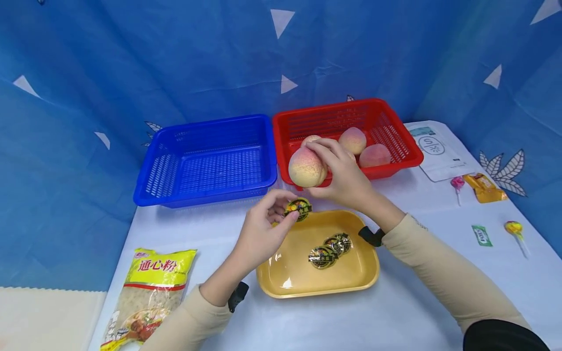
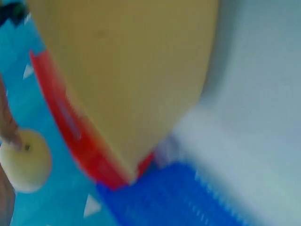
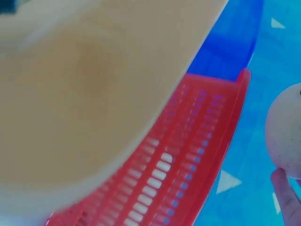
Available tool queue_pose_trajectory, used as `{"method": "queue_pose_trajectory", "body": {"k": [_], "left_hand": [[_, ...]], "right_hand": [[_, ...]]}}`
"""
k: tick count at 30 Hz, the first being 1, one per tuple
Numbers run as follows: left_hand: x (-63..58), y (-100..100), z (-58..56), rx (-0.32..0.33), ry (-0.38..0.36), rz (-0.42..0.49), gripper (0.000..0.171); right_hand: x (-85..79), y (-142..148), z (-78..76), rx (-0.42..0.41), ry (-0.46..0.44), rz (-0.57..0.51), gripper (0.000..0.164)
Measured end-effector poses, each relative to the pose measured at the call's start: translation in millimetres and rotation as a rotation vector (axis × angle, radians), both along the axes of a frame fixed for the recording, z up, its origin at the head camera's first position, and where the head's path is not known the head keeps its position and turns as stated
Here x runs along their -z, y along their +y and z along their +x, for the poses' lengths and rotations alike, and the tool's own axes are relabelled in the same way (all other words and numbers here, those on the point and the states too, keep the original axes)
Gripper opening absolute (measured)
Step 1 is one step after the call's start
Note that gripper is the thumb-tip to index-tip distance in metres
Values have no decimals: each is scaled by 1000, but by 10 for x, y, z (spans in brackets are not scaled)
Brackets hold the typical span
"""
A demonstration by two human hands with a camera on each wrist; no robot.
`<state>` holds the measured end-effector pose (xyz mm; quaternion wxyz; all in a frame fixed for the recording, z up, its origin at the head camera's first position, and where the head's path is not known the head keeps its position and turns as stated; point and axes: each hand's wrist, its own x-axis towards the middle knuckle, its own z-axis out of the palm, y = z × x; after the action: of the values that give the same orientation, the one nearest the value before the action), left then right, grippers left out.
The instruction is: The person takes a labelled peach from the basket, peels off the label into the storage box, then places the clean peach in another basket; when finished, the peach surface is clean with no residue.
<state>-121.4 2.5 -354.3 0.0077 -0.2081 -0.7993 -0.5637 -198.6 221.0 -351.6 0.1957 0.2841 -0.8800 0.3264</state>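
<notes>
My right hand [image 1: 344, 175] grips a pink-and-yellow peach [image 1: 306, 168] in front of the red basket [image 1: 401, 158]. The same peach [image 3: 286, 127] shows at the right edge of the right wrist view, with a fingertip on it. Below and to the left, my left hand [image 1: 261, 229] pinches a round black-and-yellow sticker [image 1: 299, 208] between thumb and fingers, over the rim of the yellow tray [image 1: 281, 285]. Several similar round stickers [image 1: 322, 257] lie overlapping in that tray. More peaches [image 1: 352, 140] sit in the red basket, partly hidden by my right hand.
A blue basket [image 1: 204, 192] stands left of the red one. At the front left lies a bag of macaroni [image 1: 151, 292]. On the right are a white pouch [image 1: 439, 153], an orange packet [image 1: 485, 188], a pink lollipop [image 1: 457, 183], a yellow lollipop [image 1: 513, 227] and a green sweet [image 1: 482, 235].
</notes>
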Motion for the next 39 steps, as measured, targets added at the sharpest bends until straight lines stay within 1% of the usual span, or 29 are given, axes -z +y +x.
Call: {"method": "queue_pose_trajectory", "body": {"k": [1,3,5,7,9,13,14,16,19,21,23,24,25,27,29,31,33,35,37,39], "left_hand": [[49,18,26,17,-52,-9,24],[165,60,71,51,-132,-69,24],[287,109,102,95,-174,-158,23],[407,163,119,140,-180,-259,22],[515,216,126,184,-173,-338,21],[680,303,119,241,-137,-477,22],[706,320,120,254,-124,-510,23],[750,349,126,265,-70,-596,23],[777,380,153,254,51,-734,20],[772,388,170,216,143,-819,20],[731,386,176,161,217,-855,20],[699,382,165,129,257,-855,21],[659,374,143,95,301,-847,23],[555,357,59,21,384,-797,28],[447,333,-82,-65,468,-737,32],[350,296,-253,-149,507,-697,37],[286,255,-429,-221,491,-669,44],[252,211,-587,-260,437,-676,53],[240,177,-720,-264,360,-703,63],[244,158,-821,-242,277,-732,72]], "right_hand": [[0,33,5,14,-10,-7,85],[0,92,14,29,-33,-28,86],[-8,145,19,34,-52,-52,86],[-6,191,16,37,-63,-66,86],[-5,229,15,36,-79,-77,86],[21,293,18,42,-109,-83,85],[27,306,21,45,-112,-82,85],[48,332,19,50,-114,-80,85],[73,359,11,61,-116,-74,87],[86,373,-1,64,-117,-75,87],[90,383,-16,63,-121,-78,87],[89,388,-28,60,-124,-84,87],[87,394,-42,56,-126,-93,87],[78,400,-78,44,-139,-121,86],[70,406,-129,39,-157,-140,86],[65,411,-193,41,-186,-148,86],[66,414,-268,44,-228,-146,86],[73,420,-352,46,-279,-135,86],[84,421,-435,37,-335,-122,86],[97,415,-520,27,-393,-98,87]]}}
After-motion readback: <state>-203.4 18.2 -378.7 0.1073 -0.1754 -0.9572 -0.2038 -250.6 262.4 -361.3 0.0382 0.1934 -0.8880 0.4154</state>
